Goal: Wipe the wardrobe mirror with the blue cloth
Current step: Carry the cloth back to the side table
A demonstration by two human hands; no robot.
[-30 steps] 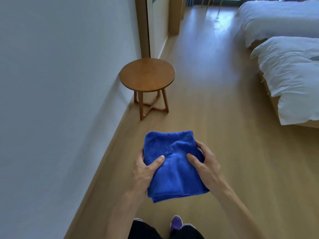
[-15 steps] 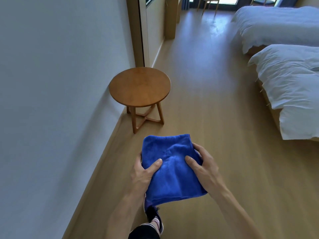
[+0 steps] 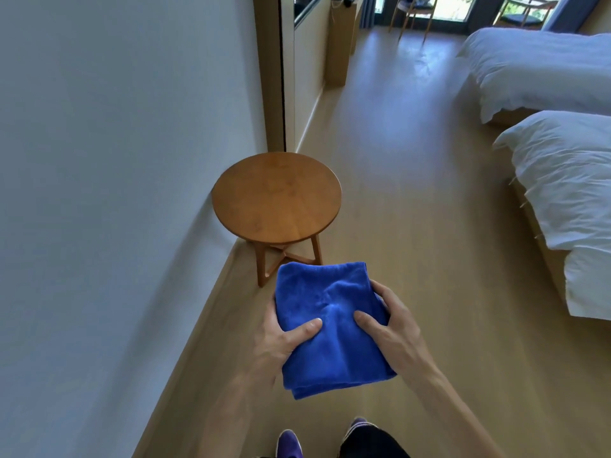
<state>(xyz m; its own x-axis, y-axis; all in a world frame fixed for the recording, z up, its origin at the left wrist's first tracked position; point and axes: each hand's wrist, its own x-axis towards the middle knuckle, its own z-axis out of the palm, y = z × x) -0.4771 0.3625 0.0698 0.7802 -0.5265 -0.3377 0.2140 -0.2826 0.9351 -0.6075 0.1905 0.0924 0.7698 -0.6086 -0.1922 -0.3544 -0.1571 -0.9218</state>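
Blue cloth (image 3: 334, 292), gripped between left hand (image 3: 285, 343), right hand (image 3: 391, 328)

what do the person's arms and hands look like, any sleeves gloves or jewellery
The left forearm and right forearm are bare to the frame edge, with no sleeves showing. The left hand and right hand wear no gloves, and no rings, watch or wristband can be seen.

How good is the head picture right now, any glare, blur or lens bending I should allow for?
Head view: daylight from the far windows leaves a pale sheen on the floor; the blue cloth, left hand and right hand are sharp and evenly lit; the wide lens bows the wall and beds near the edges; the round table throws a soft shadow on the wall.
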